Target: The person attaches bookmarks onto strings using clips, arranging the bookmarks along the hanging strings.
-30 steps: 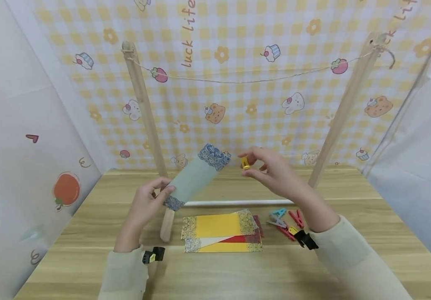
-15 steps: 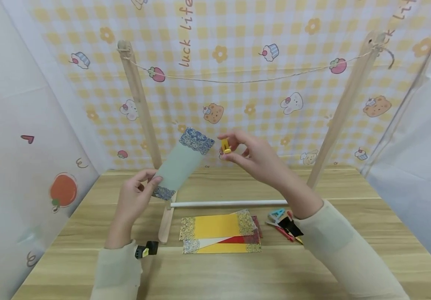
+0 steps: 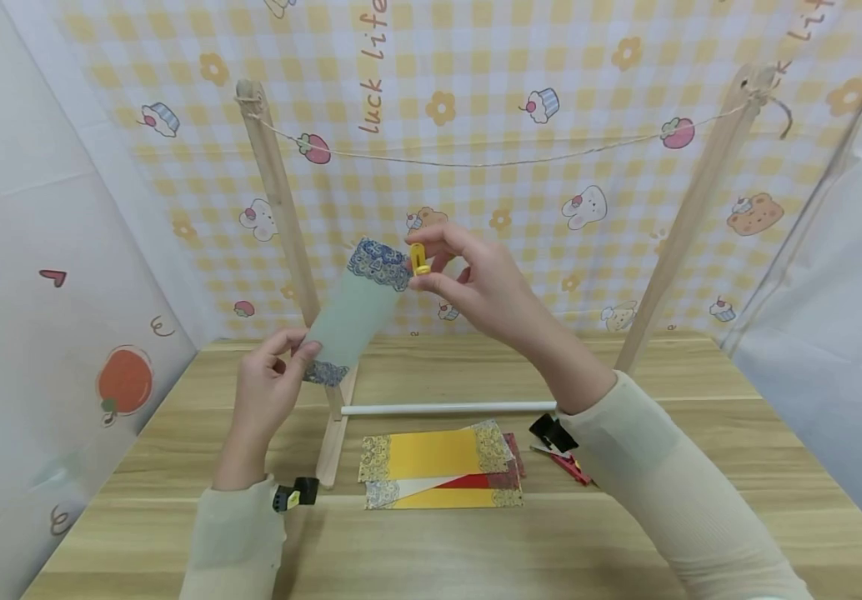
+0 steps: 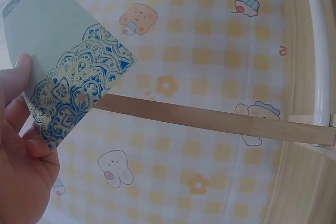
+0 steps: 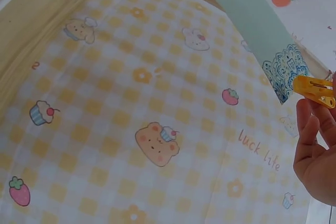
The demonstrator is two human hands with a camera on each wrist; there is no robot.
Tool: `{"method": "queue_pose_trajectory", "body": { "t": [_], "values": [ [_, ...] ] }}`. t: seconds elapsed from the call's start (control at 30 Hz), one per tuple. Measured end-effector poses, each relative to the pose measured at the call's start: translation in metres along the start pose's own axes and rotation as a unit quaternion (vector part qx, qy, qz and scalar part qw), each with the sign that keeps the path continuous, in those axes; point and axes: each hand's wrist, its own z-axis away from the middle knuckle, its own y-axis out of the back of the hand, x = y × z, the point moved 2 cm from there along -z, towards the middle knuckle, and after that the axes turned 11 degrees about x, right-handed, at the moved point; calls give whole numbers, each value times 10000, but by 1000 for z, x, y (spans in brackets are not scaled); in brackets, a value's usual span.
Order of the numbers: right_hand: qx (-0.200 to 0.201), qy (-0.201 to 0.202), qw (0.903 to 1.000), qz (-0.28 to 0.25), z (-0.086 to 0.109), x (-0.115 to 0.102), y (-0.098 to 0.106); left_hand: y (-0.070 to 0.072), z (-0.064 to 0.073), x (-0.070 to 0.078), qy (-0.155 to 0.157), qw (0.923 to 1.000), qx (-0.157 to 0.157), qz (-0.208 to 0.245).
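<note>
Card (image 3: 356, 310) in pale green with blue-patterned ends, tilted above the left end of the white rod (image 3: 449, 408), pinched at its lower end by the left hand (image 3: 268, 385). Also above the rod, pinched in the right hand (image 3: 479, 287) at the upper corner, contact unclear: yellow clip (image 3: 419, 259). In front of the rod, on the desk (image 3: 438, 554): overlapping cards (image 3: 431, 454). High above it: sagging string (image 3: 468, 165).

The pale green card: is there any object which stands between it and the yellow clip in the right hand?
Nothing visible stands between them. The yellow clip, pinched in the right hand, is at the edge of the pale green card, by its blue-patterned upper end; whether they touch, I cannot tell.
</note>
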Motion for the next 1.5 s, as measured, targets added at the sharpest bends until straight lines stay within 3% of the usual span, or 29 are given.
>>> {"method": "queue_pose_trajectory", "body": {
  "t": [0.3,0.67,1.03,1.33,1.5],
  "values": [
    [8,207,9995,-235,-15,-9,-10,7,-11,2,140,9989,433,-64],
    [89,381,9960,-807,-38,-24,-22,7,-27,2,-183,9954,917,184],
    [612,230,9917,-1109,-60,-36,-27,4,-34,2,3,9925,1173,333],
    [710,202,9800,-1847,-70,-47,-30,2,-39,5,55,9919,1186,445],
    [956,-112,9651,-2436,-77,-51,-31,0,-40,5,-26,9931,1086,432]
  ]
}}
